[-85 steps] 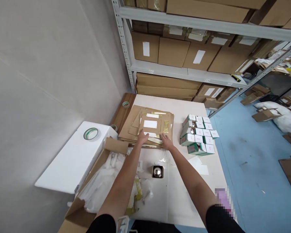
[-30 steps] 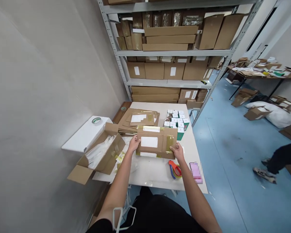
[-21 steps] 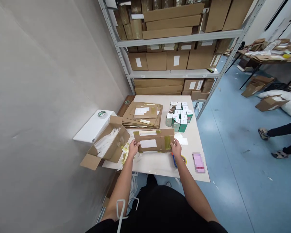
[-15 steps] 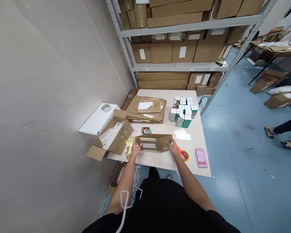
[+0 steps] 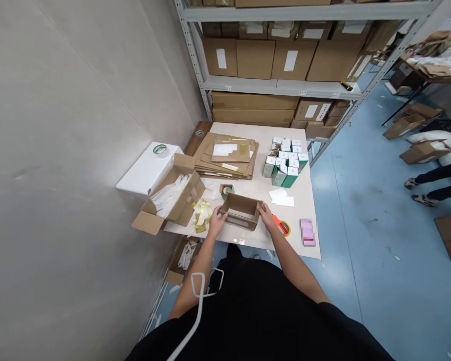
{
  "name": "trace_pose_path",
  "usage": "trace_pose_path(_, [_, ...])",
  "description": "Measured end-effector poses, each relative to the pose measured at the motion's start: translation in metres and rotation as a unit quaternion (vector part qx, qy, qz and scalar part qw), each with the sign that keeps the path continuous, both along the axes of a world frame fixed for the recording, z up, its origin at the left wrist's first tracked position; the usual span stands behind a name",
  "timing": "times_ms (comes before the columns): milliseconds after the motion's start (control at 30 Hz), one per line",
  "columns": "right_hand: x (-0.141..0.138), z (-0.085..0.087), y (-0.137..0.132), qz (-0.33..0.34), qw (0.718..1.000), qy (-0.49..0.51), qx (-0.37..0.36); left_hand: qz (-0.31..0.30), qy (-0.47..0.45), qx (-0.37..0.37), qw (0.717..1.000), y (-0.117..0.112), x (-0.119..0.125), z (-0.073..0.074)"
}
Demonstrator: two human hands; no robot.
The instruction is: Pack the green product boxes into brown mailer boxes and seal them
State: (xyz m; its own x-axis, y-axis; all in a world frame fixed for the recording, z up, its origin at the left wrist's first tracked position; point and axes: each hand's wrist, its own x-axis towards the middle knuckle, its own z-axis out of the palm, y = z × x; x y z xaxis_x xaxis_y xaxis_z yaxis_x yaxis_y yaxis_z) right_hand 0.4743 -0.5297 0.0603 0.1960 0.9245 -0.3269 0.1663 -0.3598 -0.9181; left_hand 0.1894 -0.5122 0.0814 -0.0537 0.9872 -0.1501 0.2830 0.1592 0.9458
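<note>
A small brown cardboard box (image 5: 241,220) with its top open faces me near the table's front edge. My left hand (image 5: 217,221) grips its left end, and my right hand (image 5: 264,212) grips its right end. The inside that shows is bare cardboard. Just behind the box stands a small green-and-white carton (image 5: 226,189) with its top open. To the right of my right hand lies an orange tape dispenser (image 5: 281,225) with a yellow roll. Crumpled yellow tape and paper (image 5: 202,214) lie left of my left hand.
Flattened cardboard (image 5: 225,155) is stacked at the table's back left. Several green-and-white cartons (image 5: 291,170) stand at the back right, with white papers (image 5: 281,197) nearer. An open carton (image 5: 188,205) holds white packing at left. Shelving (image 5: 270,85) rises behind; a person's legs (image 5: 439,183) are far right.
The box between my hands has gone from a flattened, folded shape to an opened-out one with its inside showing. My hands have come slightly closer together. The view has tipped down.
</note>
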Motion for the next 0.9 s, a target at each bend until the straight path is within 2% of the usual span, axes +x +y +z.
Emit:
trace_pose_path(133, [0.003, -0.007, 0.008, 0.005, 1.0, -0.013, -0.008, -0.015, -0.008, -0.01, 1.0, -0.013, 0.016, 0.002])
trace_pose_path(233, [0.01, -0.014, 0.007, -0.008, 1.0, -0.016, -0.023, -0.037, 0.003, -0.019, 0.999, -0.018, 0.018, 0.002])
trace_pose_path(367, [0.019, -0.023, 0.0, -0.049, 0.997, 0.005, -0.057, -0.084, 0.032, -0.043, 0.995, -0.019, 0.011, 0.005])
trace_pose_path(533, [0.023, -0.03, -0.001, -0.027, 0.995, -0.067, -0.063, -0.132, 0.047, -0.044, 0.989, -0.016, -0.004, 0.008])
trace_pose_path(767, [0.019, -0.027, 0.014, -0.053, 0.983, -0.147, -0.098, -0.155, 0.035, -0.058, 0.986, -0.013, -0.018, 0.004])
trace_pose_path(900, [0.013, -0.025, 0.016, -0.04, 0.974, -0.197, -0.106, -0.142, 0.037, -0.058, 0.988, -0.009, -0.024, 0.004])
